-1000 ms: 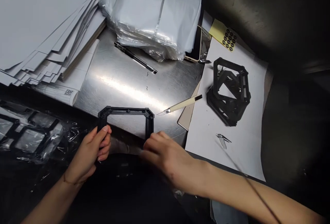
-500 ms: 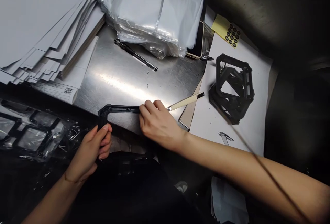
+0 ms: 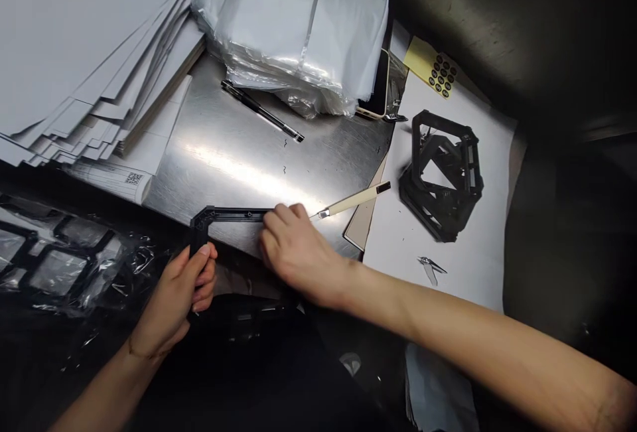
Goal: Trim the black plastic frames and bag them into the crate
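A stainless-steel tabletop carried stacked white card sheets and a bulging bag of clear plastic film. Beside them, a white sheet bore a dark assembled frame structure. A black plastic frame sat at the tabletop's near edge between both hands. The left hand curled its fingers tightly around one side. The right hand pressed its fingers together over the bar's far end, hiding it. A craft knife lay just beyond them, its blade almost touching those fingers, and a black pen lay farther off.
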`<state>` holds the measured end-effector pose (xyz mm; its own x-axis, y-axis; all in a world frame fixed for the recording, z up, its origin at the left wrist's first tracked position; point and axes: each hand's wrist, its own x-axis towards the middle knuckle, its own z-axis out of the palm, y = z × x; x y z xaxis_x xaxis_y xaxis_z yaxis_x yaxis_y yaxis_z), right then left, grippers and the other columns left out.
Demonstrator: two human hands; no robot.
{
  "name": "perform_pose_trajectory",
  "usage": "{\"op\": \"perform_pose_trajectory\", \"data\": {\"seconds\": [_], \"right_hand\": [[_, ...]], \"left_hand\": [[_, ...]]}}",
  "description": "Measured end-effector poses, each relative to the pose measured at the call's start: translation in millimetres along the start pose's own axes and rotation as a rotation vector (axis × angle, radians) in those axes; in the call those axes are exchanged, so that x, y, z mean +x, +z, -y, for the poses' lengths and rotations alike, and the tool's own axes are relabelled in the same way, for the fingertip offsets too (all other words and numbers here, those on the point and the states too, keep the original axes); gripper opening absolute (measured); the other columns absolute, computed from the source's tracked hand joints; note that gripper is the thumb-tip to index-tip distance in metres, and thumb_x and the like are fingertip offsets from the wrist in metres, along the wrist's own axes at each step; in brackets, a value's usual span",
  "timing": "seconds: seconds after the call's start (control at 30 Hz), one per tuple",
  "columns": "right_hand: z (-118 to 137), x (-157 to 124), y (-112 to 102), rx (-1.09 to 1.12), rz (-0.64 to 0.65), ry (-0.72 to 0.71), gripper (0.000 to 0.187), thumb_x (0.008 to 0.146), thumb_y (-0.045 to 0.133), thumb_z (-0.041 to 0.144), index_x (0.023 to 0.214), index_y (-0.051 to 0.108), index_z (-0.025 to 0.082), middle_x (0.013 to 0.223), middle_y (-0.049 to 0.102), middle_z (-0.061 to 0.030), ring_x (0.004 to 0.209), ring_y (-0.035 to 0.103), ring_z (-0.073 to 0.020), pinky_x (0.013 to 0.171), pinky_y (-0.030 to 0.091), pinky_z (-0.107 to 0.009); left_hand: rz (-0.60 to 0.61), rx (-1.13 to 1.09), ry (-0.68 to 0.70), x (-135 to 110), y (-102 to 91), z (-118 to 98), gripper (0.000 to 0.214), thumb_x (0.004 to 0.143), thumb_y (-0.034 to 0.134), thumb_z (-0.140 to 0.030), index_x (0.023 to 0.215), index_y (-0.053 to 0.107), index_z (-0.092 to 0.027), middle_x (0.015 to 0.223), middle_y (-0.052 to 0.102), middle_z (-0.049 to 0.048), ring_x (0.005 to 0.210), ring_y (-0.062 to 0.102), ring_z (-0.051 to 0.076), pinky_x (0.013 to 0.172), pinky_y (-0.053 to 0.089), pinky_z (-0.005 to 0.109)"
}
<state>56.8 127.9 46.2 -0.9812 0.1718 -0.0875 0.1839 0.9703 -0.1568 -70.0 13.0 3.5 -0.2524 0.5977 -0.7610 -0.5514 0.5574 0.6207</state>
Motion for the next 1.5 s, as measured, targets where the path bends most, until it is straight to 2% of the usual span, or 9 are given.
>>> {"op": "perform_pose_trajectory", "data": {"seconds": [0.13,0.2,0.37,0.47,0.57,0.77,0.93,1.37,1.5], "right_hand": [[25,-24,-13,0.482,0.264,-0.249,0.020,0.076,0.052,0.030,0.061,0.055,0.017,0.067,0.051,-0.0009,0.068,0.041,-0.0152,0.061,0.030,-0.029],[22,-36,-16,0.548,0.297,-0.152,0.023,0.077,0.051,0.034,0.061,0.056,0.017,0.066,0.051,-0.0005,0.066,0.041,-0.0137,0.062,0.031,-0.028],[-22,-53,-6,0.285,-0.122,0.296,0.018,0.082,0.041,0.017,0.084,0.058,0.011,0.077,0.052,-0.0081,0.069,0.041,-0.0160,0.060,0.033,-0.029],[-46,-57,5,0.039,-0.232,0.385,0.019,0.080,0.041,0.014,0.089,0.057,0.010,0.081,0.054,-0.0113,0.072,0.040,-0.0190,0.060,0.033,-0.031],[-51,-55,9,-0.018,-0.281,0.387,0.017,0.080,0.043,0.015,0.088,0.058,0.011,0.082,0.054,-0.0101,0.073,0.040,-0.0189,0.061,0.033,-0.031],[-29,-26,9,-0.121,-0.191,0.243,0.015,0.077,0.044,0.009,0.073,0.058,0.013,0.070,0.052,-0.0066,0.067,0.036,-0.0187,0.056,0.026,-0.030],[-20,-9,15,-0.261,-0.147,0.206,0.020,0.071,0.041,0.003,0.059,0.053,0.013,0.061,0.047,-0.0075,0.062,0.035,-0.0198,0.053,0.020,-0.030],[-10,1,40,-0.253,-0.287,0.450,0.019,0.073,0.041,0.005,0.059,0.050,0.014,0.061,0.046,-0.0064,0.064,0.035,-0.0194,0.055,0.021,-0.031],[-4,3,33,-0.155,-0.294,0.505,0.014,0.074,0.043,0.011,0.062,0.051,0.013,0.063,0.048,-0.0057,0.065,0.037,-0.0180,0.057,0.026,-0.031]], "left_hand": [[-0.012,-0.005,0.004,0,-0.5,1,0.017,0.076,0.047,-0.034,0.069,0.049,-0.019,0.046,0.028,-0.0089,0.034,0.021,0.003,0.027,0.019,0.012],[-0.002,-0.016,0.001,0,-1.7,2,0.017,0.076,0.047,-0.034,0.069,0.049,-0.019,0.046,0.027,-0.0090,0.034,0.021,0.003,0.027,0.019,0.012],[0.012,-0.027,-0.007,0,-2.8,2,0.017,0.075,0.047,-0.034,0.070,0.049,-0.019,0.047,0.028,-0.0093,0.034,0.020,0.002,0.028,0.019,0.012],[0.013,-0.031,-0.010,-1,-1.9,1,0.017,0.075,0.048,-0.035,0.070,0.049,-0.019,0.047,0.026,-0.0094,0.035,0.018,0.002,0.028,0.018,0.012],[0.022,-0.034,-0.016,-1,-1.4,1,0.017,0.075,0.048,-0.036,0.070,0.049,-0.019,0.048,0.026,-0.0094,0.035,0.018,0.002,0.028,0.018,0.012],[0.012,-0.033,-0.014,-1,-2.5,3,0.017,0.075,0.048,-0.036,0.070,0.050,-0.019,0.047,0.026,-0.0094,0.035,0.018,0.002,0.027,0.019,0.012],[0.005,-0.046,-0.001,-1,-1.2,1,0.016,0.075,0.047,-0.034,0.070,0.050,-0.019,0.047,0.028,-0.0092,0.034,0.020,0.002,0.027,0.019,0.012],[-0.041,-0.091,-0.020,-3,10.3,1,0.020,0.075,0.047,-0.037,0.068,0.048,-0.019,0.044,0.028,-0.0095,0.033,0.021,0.003,0.028,0.019,0.013],[-0.053,-0.099,-0.012,-3,10.5,1,0.018,0.075,0.048,-0.035,0.069,0.047,-0.018,0.045,0.028,-0.0098,0.033,0.021,0.003,0.028,0.018,0.013]]}}
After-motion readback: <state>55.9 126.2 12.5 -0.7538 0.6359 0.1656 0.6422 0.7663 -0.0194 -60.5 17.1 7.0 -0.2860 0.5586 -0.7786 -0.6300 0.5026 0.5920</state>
